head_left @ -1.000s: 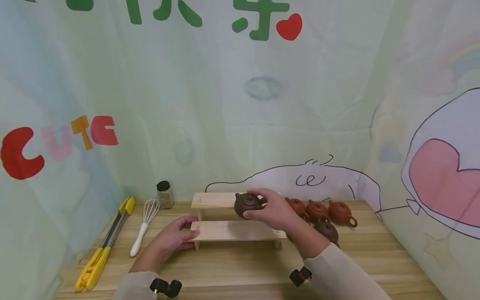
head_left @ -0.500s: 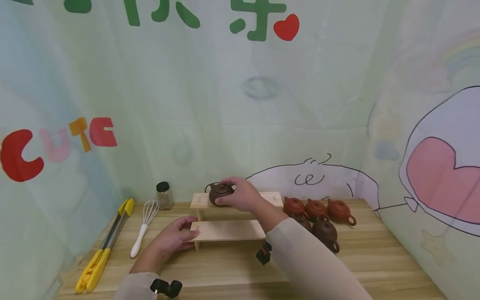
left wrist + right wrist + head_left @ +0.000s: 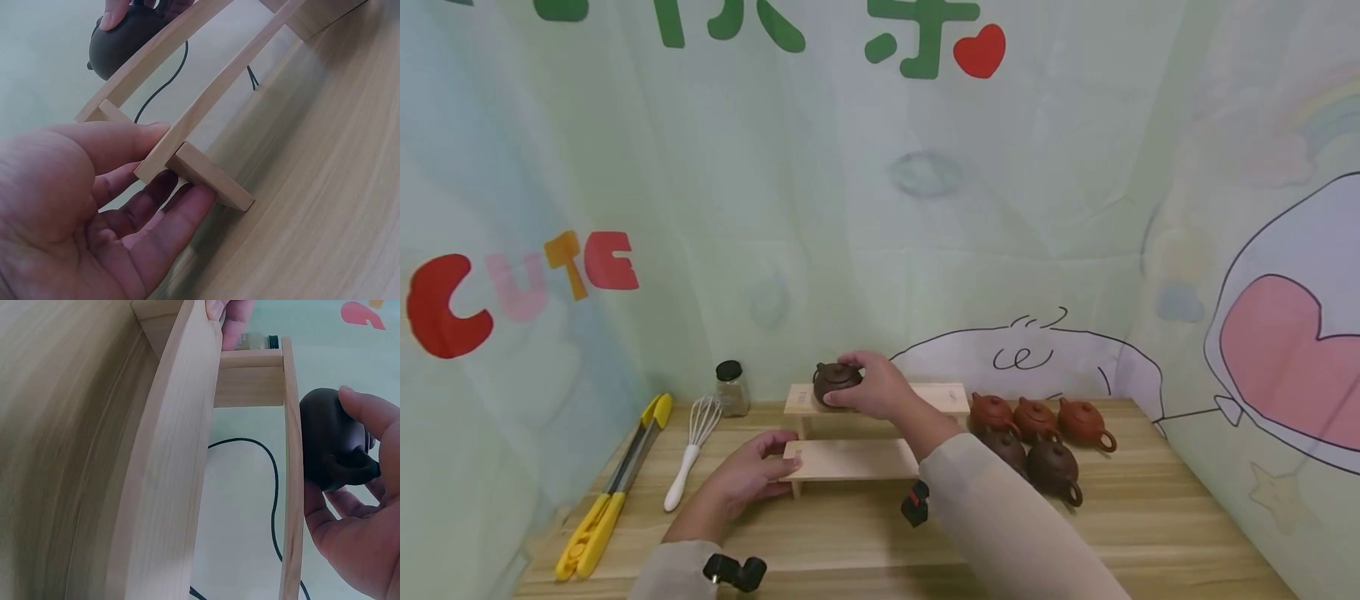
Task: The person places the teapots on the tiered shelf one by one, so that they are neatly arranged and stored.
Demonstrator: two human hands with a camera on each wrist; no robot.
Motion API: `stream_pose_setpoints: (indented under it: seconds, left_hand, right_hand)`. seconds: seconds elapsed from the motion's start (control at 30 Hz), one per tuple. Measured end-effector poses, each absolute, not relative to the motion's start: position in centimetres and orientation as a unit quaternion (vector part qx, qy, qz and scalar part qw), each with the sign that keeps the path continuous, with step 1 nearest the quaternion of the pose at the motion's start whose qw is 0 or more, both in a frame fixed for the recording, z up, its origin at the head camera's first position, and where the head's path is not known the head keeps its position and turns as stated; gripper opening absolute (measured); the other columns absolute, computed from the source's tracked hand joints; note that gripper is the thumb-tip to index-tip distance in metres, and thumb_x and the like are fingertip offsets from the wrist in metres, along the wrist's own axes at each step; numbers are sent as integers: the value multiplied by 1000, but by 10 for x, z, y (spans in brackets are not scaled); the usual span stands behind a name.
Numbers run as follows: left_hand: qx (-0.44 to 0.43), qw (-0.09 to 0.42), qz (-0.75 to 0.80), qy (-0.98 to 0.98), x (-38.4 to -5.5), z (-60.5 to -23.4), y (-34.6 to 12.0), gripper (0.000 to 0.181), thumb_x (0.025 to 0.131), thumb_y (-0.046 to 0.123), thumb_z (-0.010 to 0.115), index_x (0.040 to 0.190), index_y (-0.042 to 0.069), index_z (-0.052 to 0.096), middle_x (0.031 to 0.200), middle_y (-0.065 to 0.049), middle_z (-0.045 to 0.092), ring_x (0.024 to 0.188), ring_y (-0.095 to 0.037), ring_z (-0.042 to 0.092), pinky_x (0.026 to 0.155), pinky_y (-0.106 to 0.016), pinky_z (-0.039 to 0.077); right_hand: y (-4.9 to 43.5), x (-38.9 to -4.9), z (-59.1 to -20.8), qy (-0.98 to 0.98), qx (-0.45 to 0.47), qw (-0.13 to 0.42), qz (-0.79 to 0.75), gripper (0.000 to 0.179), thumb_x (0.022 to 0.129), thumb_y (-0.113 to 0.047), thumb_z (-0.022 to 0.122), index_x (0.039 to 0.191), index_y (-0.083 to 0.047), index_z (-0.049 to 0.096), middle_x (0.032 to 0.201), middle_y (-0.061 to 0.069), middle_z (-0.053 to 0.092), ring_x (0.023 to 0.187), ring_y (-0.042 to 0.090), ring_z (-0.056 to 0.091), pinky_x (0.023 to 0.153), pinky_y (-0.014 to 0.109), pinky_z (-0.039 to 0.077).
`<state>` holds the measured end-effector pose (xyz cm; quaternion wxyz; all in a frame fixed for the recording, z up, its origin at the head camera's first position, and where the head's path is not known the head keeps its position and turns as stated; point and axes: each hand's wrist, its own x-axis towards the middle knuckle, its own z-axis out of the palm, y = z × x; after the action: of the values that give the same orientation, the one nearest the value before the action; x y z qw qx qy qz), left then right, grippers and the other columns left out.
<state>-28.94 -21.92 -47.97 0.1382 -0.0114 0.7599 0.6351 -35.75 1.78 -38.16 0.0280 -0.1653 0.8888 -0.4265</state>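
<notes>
A small dark brown teapot (image 3: 835, 383) is at the left part of the upper shelf of a two-tier wooden stand (image 3: 857, 460). My right hand (image 3: 876, 387) grips it from the right, thumb in front and fingers behind. In the right wrist view the teapot (image 3: 331, 437) has its base right at the upper board, its handle toward my palm. My left hand (image 3: 758, 468) holds the left end of the lower shelf. The left wrist view shows that thumb on top of the board (image 3: 178, 134) and the fingers curled under it by the leg.
Right of the stand are three red-brown teapots (image 3: 1036, 417) in a row, with two dark ones (image 3: 1052, 468) in front. To the left lie a white-handled whisk (image 3: 692, 454) and yellow tongs (image 3: 613, 492). A black-lidded jar (image 3: 732, 388) stands behind. A printed curtain (image 3: 850, 208) hangs at the back.
My right hand has carried the dark teapot leftward from the stand's middle to the left part of the upper shelf. My left hand keeps its hold on the stand.
</notes>
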Motion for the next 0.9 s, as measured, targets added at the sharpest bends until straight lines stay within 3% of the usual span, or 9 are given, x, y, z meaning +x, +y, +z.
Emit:
stream_pose_setpoints:
  seconds: [0.47,0.7,0.9]
  left_hand:
    - [-15,137,636,759,-289,-479,-219,62,100,13,75,154,-1,47,155,-28,43,115,-28,70,97,-52,63]
    - [-14,134,638,758,-290,-479,-218,62,100,10,74,153,-2,46,154,-28,43,114,-28,70,97,-53,63]
    - [-9,134,640,757,-290,-482,-220,63,100,9,73,154,-3,44,153,-28,41,114,-28,69,97,-54,62]
  right_hand:
    - [23,-350,-383,879,-180,11,-441,73,87,-41,89,150,-15,61,152,9,62,139,33,60,116,51,50]
    - [57,-320,-380,870,-138,10,-473,66,90,-48,84,150,-30,61,161,4,50,140,35,55,101,54,58]
    - [92,-288,-389,873,-102,-16,-477,61,91,-47,83,147,-32,62,154,-1,56,134,28,59,96,50,60]
